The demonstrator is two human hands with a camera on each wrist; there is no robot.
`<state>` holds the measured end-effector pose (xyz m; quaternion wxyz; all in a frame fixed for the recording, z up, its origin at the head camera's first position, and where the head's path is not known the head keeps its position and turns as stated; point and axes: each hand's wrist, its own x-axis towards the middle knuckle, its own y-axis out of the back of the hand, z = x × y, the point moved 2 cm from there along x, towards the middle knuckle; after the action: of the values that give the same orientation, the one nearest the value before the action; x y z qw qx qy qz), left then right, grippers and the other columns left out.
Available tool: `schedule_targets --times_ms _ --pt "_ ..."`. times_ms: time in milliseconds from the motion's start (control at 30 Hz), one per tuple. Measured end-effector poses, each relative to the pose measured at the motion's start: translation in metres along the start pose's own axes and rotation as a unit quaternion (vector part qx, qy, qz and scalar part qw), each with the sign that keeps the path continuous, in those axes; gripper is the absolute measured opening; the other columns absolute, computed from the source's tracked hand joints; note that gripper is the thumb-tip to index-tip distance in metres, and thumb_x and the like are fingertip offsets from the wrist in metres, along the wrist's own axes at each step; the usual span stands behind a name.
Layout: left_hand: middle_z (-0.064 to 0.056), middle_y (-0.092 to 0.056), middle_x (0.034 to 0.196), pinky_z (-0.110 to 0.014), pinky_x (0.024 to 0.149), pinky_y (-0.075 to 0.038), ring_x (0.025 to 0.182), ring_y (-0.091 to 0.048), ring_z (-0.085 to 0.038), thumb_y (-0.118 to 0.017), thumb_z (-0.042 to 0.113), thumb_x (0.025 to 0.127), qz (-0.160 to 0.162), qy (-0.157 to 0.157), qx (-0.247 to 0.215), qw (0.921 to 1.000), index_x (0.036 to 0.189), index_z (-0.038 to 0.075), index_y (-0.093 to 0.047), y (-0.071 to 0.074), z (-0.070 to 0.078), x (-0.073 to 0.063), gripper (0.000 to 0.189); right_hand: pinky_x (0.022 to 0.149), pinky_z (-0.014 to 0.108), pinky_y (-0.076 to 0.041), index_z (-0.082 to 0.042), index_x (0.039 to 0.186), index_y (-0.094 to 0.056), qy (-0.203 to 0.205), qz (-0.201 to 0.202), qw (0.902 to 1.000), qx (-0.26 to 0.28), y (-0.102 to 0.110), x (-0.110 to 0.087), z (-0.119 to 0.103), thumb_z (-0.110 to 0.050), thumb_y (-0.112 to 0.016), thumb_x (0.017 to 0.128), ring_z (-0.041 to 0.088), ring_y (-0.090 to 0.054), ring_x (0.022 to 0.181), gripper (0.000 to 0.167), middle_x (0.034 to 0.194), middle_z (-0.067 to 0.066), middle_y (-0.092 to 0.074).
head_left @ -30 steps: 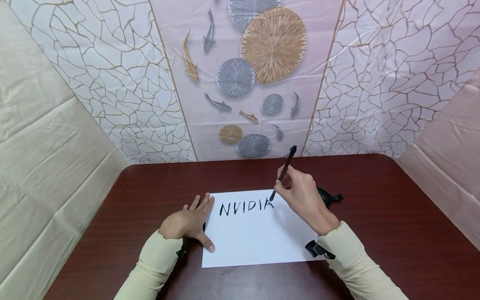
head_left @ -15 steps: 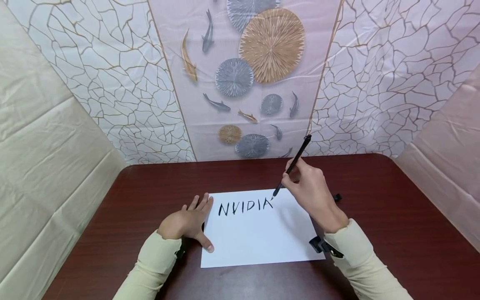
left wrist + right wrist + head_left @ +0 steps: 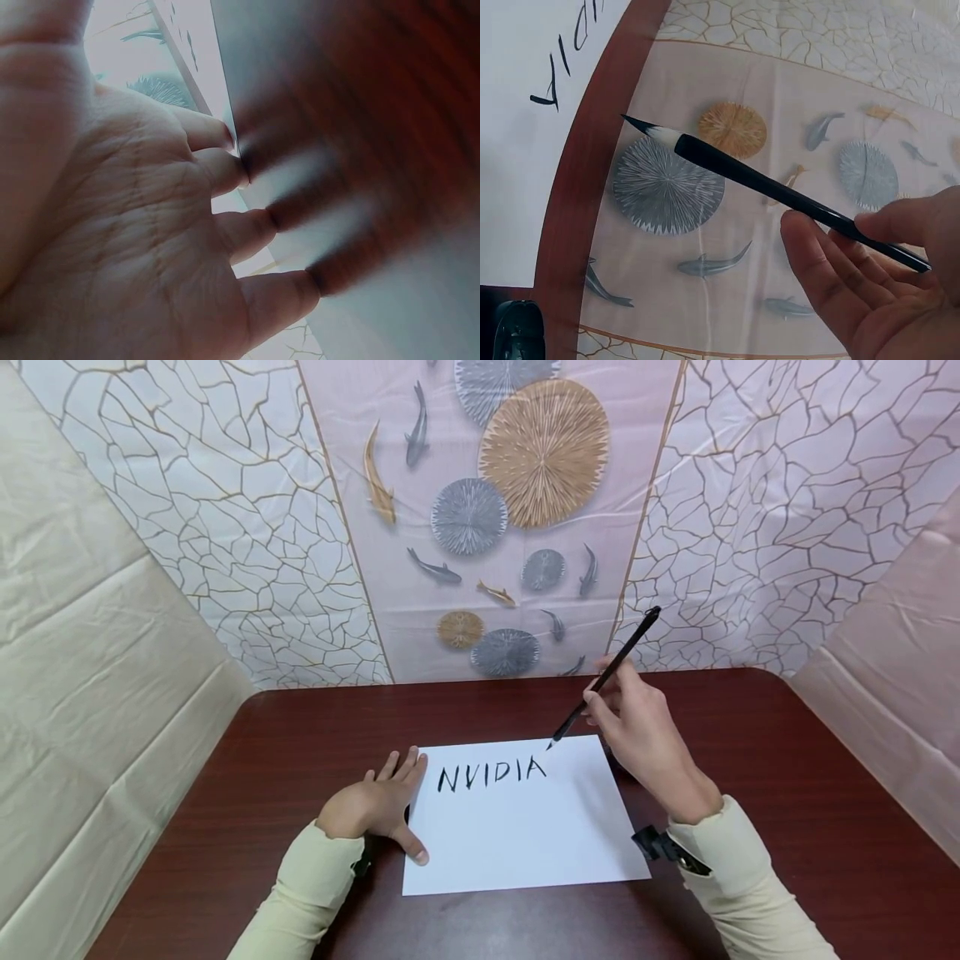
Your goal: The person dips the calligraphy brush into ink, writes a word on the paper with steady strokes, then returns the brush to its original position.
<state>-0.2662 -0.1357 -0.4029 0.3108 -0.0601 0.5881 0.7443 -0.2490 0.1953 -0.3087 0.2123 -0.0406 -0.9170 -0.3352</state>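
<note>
A white sheet of paper lies on the dark red table, with "NVIDIA" in black strokes across its upper part. My left hand spreads its fingers at the sheet's left edge, the thumb lying on the paper; in the left wrist view its fingertips meet the tabletop. Between thumb and fingers, my right hand pinches a black calligraphy brush. The brush slants, its handle toward the upper right. Its tip, dark at the point and white near the handle, is over the paper's top right, just past the final letter.
A shiny black object sits beside the paper in the right wrist view; my right hand mostly hides it from the head camera. Behind the table hangs a patterned cloth, and pale cloth walls stand at both sides.
My right hand has moved right and upward with the brush, lifting its tip off the last letter; the brush now slants more. The left hand stays in place.
</note>
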Motion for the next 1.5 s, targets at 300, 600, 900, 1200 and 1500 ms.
schedule_targets --times_ms 300,600,900,1200,1500 --pt "-0.014 0.009 0.177 -0.065 0.126 -0.009 0.162 0.010 -0.041 -0.099 0.049 0.068 -0.002 0.010 -0.006 0.9999 0.170 0.006 -0.003 -0.001 -0.006 -0.001 0.147 0.066 0.024 -0.056 0.003 0.138 -0.054 0.025 0.036 0.9989 -0.017 0.002 0.003 0.005 -0.003 -0.056 0.108 0.028 -0.071 0.080 0.030 0.108 0.019 -0.067" --pt "-0.016 0.011 0.177 -0.066 0.126 -0.010 0.162 0.010 -0.041 -0.097 0.054 0.069 -0.010 -0.002 0.010 0.9999 0.170 0.005 -0.001 -0.001 0.000 0.006 0.148 0.067 0.028 -0.057 0.001 0.138 -0.057 -0.009 0.029 0.9987 -0.042 0.002 -0.007 0.013 -0.006 -0.059 0.108 0.028 -0.072 0.084 0.030 0.109 0.019 -0.068" --pt "-0.017 0.010 0.176 -0.066 0.126 -0.011 0.162 0.010 -0.042 -0.098 0.053 0.068 -0.014 0.002 0.018 0.9997 0.170 0.004 -0.001 -0.002 0.001 0.005 0.149 0.066 0.027 -0.060 0.002 0.143 -0.055 -0.022 0.000 0.9997 -0.013 0.000 -0.020 0.042 -0.005 -0.060 0.107 0.022 -0.072 0.075 0.036 0.100 0.017 -0.068" --pt "-0.017 0.012 0.176 -0.068 0.125 -0.007 0.161 0.012 -0.043 -0.100 0.048 0.067 -0.009 0.007 -0.005 0.9999 0.170 0.004 -0.001 0.002 -0.002 0.002 0.149 0.068 0.032 -0.062 0.009 0.141 -0.054 -0.143 -0.097 0.9841 0.040 0.038 0.004 0.084 -0.020 -0.060 0.110 0.014 -0.072 0.070 0.043 0.103 0.016 -0.071" --pt "-0.016 0.011 0.177 -0.067 0.126 -0.007 0.161 0.012 -0.043 -0.100 0.048 0.067 -0.009 0.009 -0.008 0.9999 0.170 0.005 0.000 0.000 -0.001 0.004 0.150 0.077 0.032 -0.062 0.014 0.139 -0.056 -0.230 -0.185 0.9540 0.052 0.058 0.019 0.123 -0.021 -0.056 0.111 0.010 -0.068 0.077 0.045 0.093 0.003 -0.067"
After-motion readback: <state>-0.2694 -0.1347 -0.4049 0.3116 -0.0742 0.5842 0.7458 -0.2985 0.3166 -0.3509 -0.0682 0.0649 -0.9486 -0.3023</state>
